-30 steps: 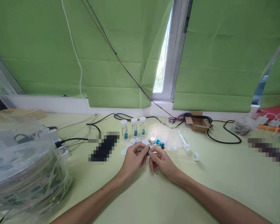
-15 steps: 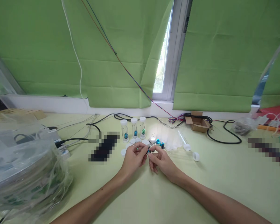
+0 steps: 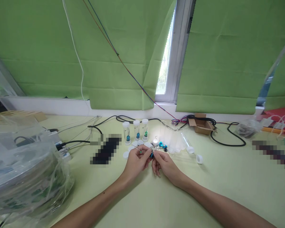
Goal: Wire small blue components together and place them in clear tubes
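The left hand (image 3: 137, 159) pinches a small blue-and-black part (image 3: 151, 155) tight, the right hand (image 3: 167, 164) right against it (whether gripping, can't tell); an uneven push could pop it loose, towards white caps (image 3: 125, 155) left of the grip.

Your head camera looks forward and down over your forearms (image 3: 95, 202), which enter along the bottom edge. It frames your left hand (image 3: 136, 160) and right hand (image 3: 165, 163) at middling range, just below centre, with green blinds (image 3: 49, 47) facing you above.
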`<state>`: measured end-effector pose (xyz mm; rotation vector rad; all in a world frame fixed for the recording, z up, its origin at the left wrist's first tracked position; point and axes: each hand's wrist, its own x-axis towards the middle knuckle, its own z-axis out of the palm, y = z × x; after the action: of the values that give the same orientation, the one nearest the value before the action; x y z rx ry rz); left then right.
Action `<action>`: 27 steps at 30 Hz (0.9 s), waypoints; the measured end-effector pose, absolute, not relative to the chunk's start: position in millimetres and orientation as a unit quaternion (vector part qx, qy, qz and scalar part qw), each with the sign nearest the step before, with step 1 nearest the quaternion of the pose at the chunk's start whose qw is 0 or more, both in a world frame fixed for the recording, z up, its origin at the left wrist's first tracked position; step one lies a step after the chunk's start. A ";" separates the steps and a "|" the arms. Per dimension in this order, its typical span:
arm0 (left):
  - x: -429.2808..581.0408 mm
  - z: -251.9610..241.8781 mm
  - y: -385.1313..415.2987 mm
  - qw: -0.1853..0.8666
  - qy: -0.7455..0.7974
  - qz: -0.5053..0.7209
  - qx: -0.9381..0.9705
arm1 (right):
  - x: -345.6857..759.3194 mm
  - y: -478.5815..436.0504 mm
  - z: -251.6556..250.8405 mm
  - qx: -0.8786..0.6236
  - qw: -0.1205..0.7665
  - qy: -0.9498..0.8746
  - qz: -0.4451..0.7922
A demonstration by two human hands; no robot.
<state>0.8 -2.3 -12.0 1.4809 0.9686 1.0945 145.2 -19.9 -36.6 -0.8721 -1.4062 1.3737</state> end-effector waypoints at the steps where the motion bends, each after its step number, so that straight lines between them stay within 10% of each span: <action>1: 0.6 -11.8 -2.1 0.505 0.402 0.456 0.613 | 145.6 -20.2 -37.0 -0.358 0.478 -0.572 0.563; 27: 0.3 -10.7 -1.8 0.512 0.405 0.452 0.607 | 148.9 -20.7 -39.0 -0.331 0.473 -0.584 0.570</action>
<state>0.3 -1.8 -10.7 1.4604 0.9754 1.0874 148.9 -20.7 -39.0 -0.8100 -1.4285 1.3956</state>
